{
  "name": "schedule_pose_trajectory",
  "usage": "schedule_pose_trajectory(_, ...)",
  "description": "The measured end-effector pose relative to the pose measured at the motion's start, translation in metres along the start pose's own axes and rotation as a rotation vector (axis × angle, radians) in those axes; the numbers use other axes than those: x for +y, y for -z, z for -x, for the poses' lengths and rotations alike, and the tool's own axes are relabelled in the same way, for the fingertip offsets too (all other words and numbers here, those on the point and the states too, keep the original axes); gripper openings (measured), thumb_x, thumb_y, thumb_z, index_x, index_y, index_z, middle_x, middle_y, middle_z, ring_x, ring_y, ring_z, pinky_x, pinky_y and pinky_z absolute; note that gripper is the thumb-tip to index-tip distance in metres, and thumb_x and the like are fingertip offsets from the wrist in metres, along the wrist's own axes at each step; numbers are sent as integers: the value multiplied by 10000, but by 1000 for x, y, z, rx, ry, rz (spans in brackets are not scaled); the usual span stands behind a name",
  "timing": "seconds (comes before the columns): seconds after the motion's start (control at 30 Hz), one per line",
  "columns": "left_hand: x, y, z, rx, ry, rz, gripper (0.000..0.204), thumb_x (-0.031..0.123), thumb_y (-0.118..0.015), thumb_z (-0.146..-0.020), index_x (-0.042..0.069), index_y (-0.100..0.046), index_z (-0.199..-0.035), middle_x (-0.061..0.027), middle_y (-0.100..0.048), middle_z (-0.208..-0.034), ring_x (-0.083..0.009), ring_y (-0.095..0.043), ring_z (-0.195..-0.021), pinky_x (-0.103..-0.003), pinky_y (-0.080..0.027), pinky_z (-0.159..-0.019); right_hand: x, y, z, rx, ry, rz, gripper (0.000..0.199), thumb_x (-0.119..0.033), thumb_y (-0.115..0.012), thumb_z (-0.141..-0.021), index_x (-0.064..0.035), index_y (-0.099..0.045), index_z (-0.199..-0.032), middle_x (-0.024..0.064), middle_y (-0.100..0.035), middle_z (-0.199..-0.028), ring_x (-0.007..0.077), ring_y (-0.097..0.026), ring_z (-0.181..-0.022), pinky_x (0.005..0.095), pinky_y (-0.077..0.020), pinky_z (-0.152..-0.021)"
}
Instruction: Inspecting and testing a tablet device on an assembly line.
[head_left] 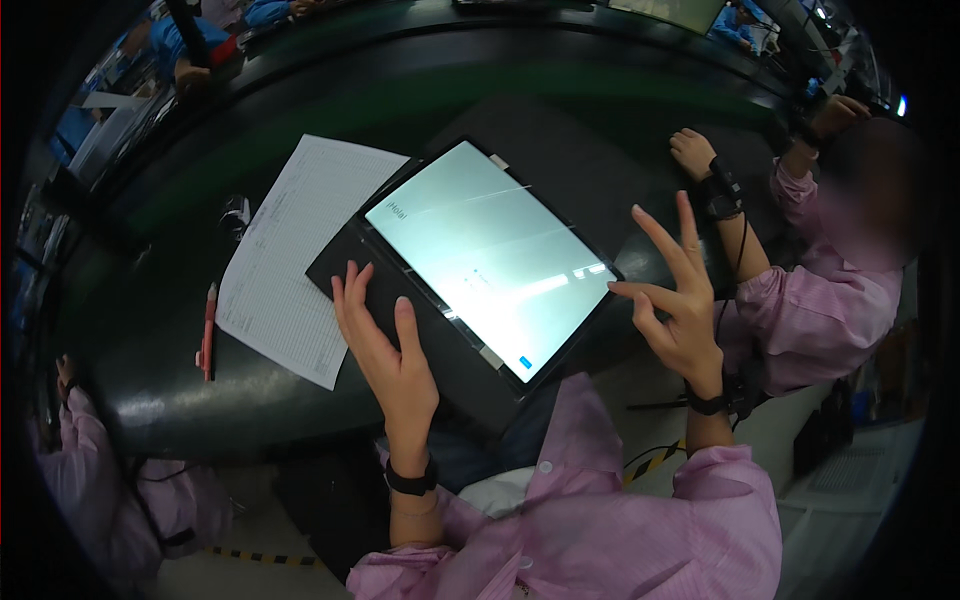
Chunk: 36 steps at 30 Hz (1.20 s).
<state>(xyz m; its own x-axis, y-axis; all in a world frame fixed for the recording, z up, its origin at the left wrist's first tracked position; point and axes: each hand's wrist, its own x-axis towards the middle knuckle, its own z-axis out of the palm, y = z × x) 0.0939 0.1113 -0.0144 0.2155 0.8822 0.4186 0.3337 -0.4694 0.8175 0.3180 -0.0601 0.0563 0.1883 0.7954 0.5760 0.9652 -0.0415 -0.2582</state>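
One lit tablet (480,255) lies face up & aslant on a dark mat (455,378), nr the near edge of the tabletop (150,385). L hand (398,365): wide, thumb & fingers spread, nothing held; poised across the mat's near-left edge, apart from the tablet. R hand (685,325): fingers likewise spread, nothing held, one fingertip at the tablet's right corner; contact vs. hover cannot be told. Toward the tabletop's left end: a ruled paper sheet (290,260), its far-right corner just beside the tablet, & a red pen (208,335). Toward the right end: a co-worker's hand (692,153), well apart from the tablet. Probable faults: (i) a sideways push by the R hand, w/ no brace opposite, could skid the tablet past the near edge; (ii) a stray brush, e.g. by the L hand, could register as an unintended tap.
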Motion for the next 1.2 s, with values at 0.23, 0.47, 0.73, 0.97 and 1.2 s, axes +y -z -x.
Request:
schedule_pose_trajectory(0.23,-2,0,1,-2,-3,-9,379,233,-477,-1014,63,-498,-1352,-148,-422,-1493,-324,-238,-1470,-457,-189,-1178,-46,-15,9,-205,246,-183,206,-87,-637,-646,-143,-755,-805,119,-526,-1437,497,-241,-1438,665,-178,-1128)
schedule_pose_trajectory(0.47,-3,0,-1,11,-5,23,375,227,-485,-1010,63,-503,-1346,-149,-428,-1489,-324,-242,-1468,-458,-190,-1177,-55,-33,-1,-262,257,-243,167,-80,-654,-656,-110,-744,-794,120,-529,-1431,495,-274,-1425,679,-190,-1120)
schedule_pose_trajectory(0.73,-4,3,-1,8,-6,71,381,220,-485,-1012,43,-488,-1349,-160,-430,-1483,-341,-244,-1463,-460,-196,-1172,-56,-49,-85,-145,404,-99,178,-146,-685,-779,-100,-769,-929,145,-430,-1490,456,-256,-1435,630,-259,-1106)
schedule_pose_trajectory(0.97,-2,8,2,7,9,128,355,179,-484,-1008,14,-496,-1322,-167,-462,-1450,-346,-287,-1441,-444,-213,-1163,-49,-130,-153,-232,512,-39,225,-219,-628,-890,-135,-764,-1048,144,-354,-1530,428,-172,-1465,643,-257,-1107)
schedule_pose_trajectory(1.2,-2,10,1,32,1,169,351,160,-476,-1013,-9,-491,-1320,-178,-471,-1437,-347,-297,-1432,-447,-209,-1160,-57,-123,-166,-93,523,-55,239,-271,-603,-917,-114,-759,-1010,181,-373,-1501,451,-171,-1458,666,-283,-1079)
